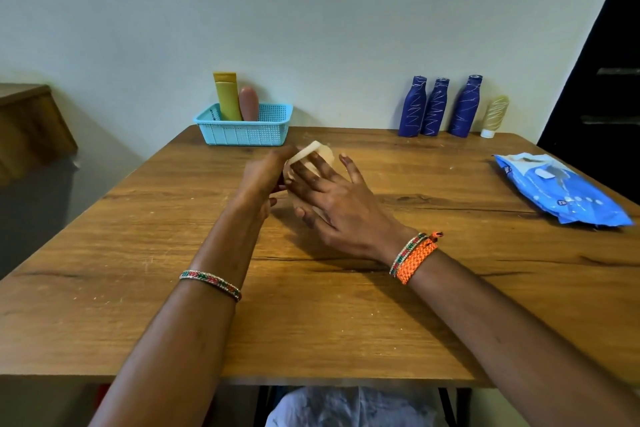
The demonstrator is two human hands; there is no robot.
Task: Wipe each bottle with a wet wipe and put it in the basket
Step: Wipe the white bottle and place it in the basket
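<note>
A cream bottle is held tilted above the middle of the wooden table. My left hand grips it from the left. My right hand wraps over it from the right, fingers spread across its body and thumb underneath. A pale patch shows under that thumb; whether it is a wet wipe or the bottle I cannot tell. The light blue basket stands at the back edge and holds a yellow tube and a pinkish-brown bottle.
At the back right stand three dark blue bottles in a row and a pale yellow tube on its white cap. A blue pack of wet wipes lies at the right edge. A wooden cabinet is on the left.
</note>
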